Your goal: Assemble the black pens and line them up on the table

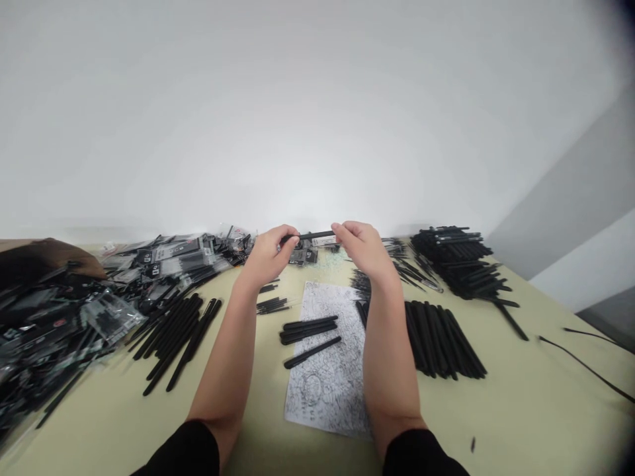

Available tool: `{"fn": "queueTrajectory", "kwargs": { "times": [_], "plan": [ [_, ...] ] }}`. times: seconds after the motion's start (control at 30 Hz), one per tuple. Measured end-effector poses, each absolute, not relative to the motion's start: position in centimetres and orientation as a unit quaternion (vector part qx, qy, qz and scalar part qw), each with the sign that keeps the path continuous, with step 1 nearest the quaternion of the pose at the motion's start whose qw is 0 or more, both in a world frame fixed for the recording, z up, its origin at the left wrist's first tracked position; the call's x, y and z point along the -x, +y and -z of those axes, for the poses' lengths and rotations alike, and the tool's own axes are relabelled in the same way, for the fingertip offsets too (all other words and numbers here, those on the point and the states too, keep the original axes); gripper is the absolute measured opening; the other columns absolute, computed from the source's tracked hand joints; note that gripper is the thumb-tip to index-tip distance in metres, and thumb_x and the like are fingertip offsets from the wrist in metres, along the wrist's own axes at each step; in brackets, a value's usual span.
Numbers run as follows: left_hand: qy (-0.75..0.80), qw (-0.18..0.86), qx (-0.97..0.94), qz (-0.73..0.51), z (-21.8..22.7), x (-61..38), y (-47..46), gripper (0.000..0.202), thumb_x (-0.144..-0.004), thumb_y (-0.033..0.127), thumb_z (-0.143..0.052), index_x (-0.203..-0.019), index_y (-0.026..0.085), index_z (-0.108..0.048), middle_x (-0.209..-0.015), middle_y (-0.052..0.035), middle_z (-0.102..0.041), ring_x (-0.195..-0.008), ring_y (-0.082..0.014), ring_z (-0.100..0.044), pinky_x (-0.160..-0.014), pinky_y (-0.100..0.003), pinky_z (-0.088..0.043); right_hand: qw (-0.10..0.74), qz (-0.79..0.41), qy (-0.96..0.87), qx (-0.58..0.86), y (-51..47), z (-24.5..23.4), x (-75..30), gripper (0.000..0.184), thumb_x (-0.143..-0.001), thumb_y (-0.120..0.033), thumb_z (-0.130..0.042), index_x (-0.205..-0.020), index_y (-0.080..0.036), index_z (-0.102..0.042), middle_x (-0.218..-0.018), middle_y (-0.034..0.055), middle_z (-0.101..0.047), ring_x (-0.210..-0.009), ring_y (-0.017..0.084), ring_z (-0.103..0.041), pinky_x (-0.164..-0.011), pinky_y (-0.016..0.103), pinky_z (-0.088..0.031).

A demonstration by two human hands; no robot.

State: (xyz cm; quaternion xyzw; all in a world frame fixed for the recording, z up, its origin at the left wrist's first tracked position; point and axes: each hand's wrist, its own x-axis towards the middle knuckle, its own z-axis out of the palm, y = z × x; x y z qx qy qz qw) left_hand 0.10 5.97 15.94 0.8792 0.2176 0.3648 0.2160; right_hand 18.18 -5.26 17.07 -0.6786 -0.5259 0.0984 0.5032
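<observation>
A slim black pen [316, 235] is stretched level between my two hands, above the far part of the table. My left hand [270, 254] pinches its left end, and my right hand [361, 246] grips the right end between thumb and fingers. Below them lies a sheet of paper [327, 396] covered in dark scribbles. Several black pens [310, 330] rest across its left edge, one apart from the others. Whether the held pen is capped, I cannot tell.
Plastic packets [169, 258] and loose black pieces heap up on the left beside a brown box [49, 254]. Black pens [178, 337] lie left of my arm; a row of pens [441, 340] lies right. A pen pile [456, 258] and thin refills [272, 304] sit farther back. Cables [585, 363] cross the right edge.
</observation>
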Motion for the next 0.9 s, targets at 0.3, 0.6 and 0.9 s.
{"fn": "queueTrajectory", "kwargs": {
  "times": [0.3, 0.6, 0.9],
  "plan": [
    [0.227, 0.207, -0.884, -0.354, -15.9, -0.1, 6.2, 0.022, -0.093, 0.031, -0.045, -0.092, 0.018, -0.063, -0.072, 0.0, -0.062, -0.065, -0.0142, -0.053, -0.063, -0.026, -0.04, 0.511, -0.12, -0.555, 0.645, -5.2, -16.9, -18.7, 0.02, -0.085, -0.04, -0.055, -0.08, -0.021, -0.057, -0.08, 0.0002, -0.058, -0.064, 0.013, -0.048, -0.062, 0.027, -0.037],
    [0.232, 0.203, -0.88, -0.363, -15.9, -0.2, 6.1, 0.02, -0.092, 0.031, -0.047, -0.092, 0.018, -0.062, -0.07, 0.0002, -0.061, -0.064, -0.0139, -0.053, -0.063, -0.025, -0.04, 0.505, -0.108, -0.535, 0.668, -5.6, -17.0, -18.6, 0.03, -0.085, -0.05, -0.058, -0.086, -0.021, -0.062, -0.09, 0.0028, -0.064, -0.065, 0.013, -0.052, -0.064, 0.029, -0.041],
    [0.235, 0.199, -0.879, -0.363, -15.9, -0.2, 5.9, 0.019, -0.091, 0.031, -0.048, -0.092, 0.018, -0.062, -0.072, -0.0009, -0.062, -0.066, -0.014, -0.054, -0.064, -0.025, -0.041, 0.491, -0.078, -0.521, 0.693, -5.4, -16.5, -19.6, 0.035, -0.088, -0.049, -0.051, -0.069, -0.021, -0.058, -0.065, 0.0015, -0.059, -0.062, 0.016, -0.052, -0.061, 0.029, -0.038]
  ]
}}
